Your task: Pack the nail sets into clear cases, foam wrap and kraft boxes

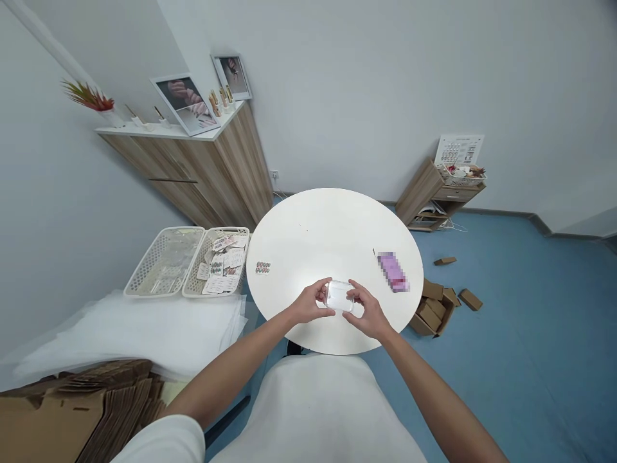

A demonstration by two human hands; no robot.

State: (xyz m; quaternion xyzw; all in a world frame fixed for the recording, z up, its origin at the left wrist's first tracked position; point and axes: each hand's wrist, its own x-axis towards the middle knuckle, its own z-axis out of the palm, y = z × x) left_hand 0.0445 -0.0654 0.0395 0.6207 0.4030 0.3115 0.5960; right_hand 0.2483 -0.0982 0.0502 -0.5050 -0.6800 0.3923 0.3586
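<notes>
Between my two hands is a small clear plastic box (339, 297), held above the near part of a round white table (328, 225). My left hand (311, 302) grips its left side, thumb below and fingers at the upper edge. On the right side, my right hand (367, 311) pinches it the same way, with fingertips over the top right. Whether anything lies inside the box I cannot tell. A small card with several coloured press-on nails (263, 267) lies at the table's left. Toward the right lies a purple, pixelated flat item (393, 271).
Left of the table, one white basket (137, 273) holds clear plastic pieces and another (190, 283) holds cards. White sheets (144, 328) and folded cardboard (58, 418) lie nearer. An open carton (419, 326) of small brown boxes stands on the floor at right. Cabinets stand behind.
</notes>
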